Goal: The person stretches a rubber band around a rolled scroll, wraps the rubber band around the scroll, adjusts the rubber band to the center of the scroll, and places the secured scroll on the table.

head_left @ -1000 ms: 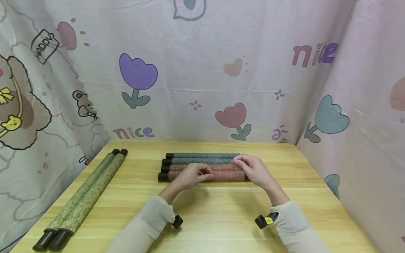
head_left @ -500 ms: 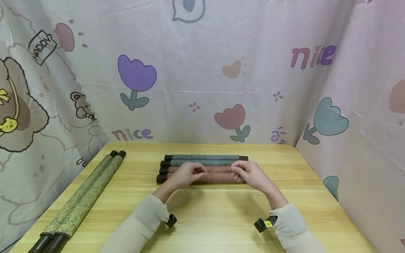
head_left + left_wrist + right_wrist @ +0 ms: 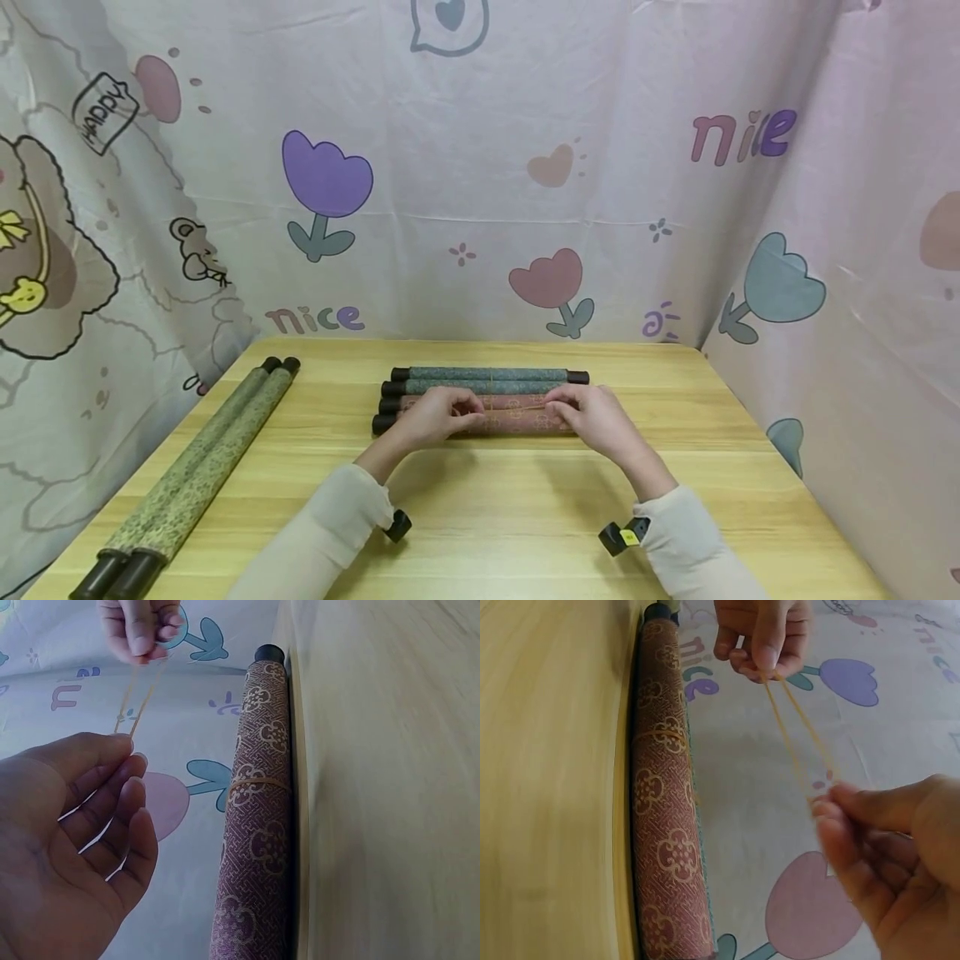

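Between my two hands a thin yellow-orange rubber band is drawn out into two long strands. My left hand pinches one end between thumb and fingertips; my right hand pinches the other. Both are held over a pair of red patterned scrolls with black end knobs. In the left wrist view, another band lies round the near red scroll. Directly behind the red pair lie two blue-green scrolls, parallel to it, with a thin band across their middle.
Two longer yellow-green scrolls with dark knobs lie slanted along the left side of the wooden table. A printed cloth curtain stands behind the table and on both sides.
My right hand has come down from over the blue-green scrolls to the red ones. My left hand has shifted slightly left, and the band now shows stretched between both hands.
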`<action>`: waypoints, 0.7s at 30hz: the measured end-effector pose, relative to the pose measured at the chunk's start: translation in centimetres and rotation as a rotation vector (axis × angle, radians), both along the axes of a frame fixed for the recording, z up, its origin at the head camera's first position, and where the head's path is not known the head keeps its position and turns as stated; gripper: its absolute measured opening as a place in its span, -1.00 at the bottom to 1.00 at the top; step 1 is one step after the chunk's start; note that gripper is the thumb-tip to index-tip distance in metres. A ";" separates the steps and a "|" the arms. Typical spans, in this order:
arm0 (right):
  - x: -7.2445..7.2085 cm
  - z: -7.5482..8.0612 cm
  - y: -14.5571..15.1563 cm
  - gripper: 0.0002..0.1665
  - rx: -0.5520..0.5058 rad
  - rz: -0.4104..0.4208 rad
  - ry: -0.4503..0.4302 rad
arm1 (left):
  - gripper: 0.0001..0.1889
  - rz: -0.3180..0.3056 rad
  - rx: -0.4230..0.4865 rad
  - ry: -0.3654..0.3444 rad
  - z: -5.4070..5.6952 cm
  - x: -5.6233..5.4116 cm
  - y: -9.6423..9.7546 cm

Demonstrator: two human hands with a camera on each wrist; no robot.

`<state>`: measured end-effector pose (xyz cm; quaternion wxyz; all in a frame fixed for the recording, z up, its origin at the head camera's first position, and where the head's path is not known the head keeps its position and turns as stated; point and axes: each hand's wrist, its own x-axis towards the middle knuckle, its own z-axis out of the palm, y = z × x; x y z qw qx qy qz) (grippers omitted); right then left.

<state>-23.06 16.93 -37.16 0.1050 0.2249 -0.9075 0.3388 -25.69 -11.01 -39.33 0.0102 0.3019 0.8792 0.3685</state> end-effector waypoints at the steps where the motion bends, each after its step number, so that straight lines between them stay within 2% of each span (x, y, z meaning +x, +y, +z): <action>1: 0.0 0.0 0.0 -0.86 -0.026 -0.003 0.017 | -0.92 -0.003 0.000 -0.001 0.0 0.1 0.0; 5: 0.1 -0.1 -0.2 -0.88 -0.124 0.004 0.086 | -0.93 -0.012 0.008 -0.017 -0.2 0.3 0.0; 7: 0.1 -0.2 -0.3 -0.88 -0.138 0.015 0.107 | -0.91 -0.016 0.006 -0.020 -0.2 0.3 -0.1; 10: 0.0 -0.3 -0.3 -0.89 -0.114 0.015 0.128 | -0.89 -0.017 -0.010 -0.011 -0.3 0.2 -0.5; 13: -0.1 -0.3 -0.2 -0.88 -0.069 -0.021 0.151 | -0.86 -0.001 -0.036 0.000 -0.1 0.0 -1.4; 17: -0.2 -0.3 -0.1 -0.87 -0.025 -0.071 0.165 | -0.86 0.030 -0.087 0.040 -0.1 -0.3 -3.1; 21: -0.1 -0.3 0.0 -0.88 -0.004 -0.078 0.147 | -0.88 0.065 -0.143 0.103 0.0 -0.5 -5.3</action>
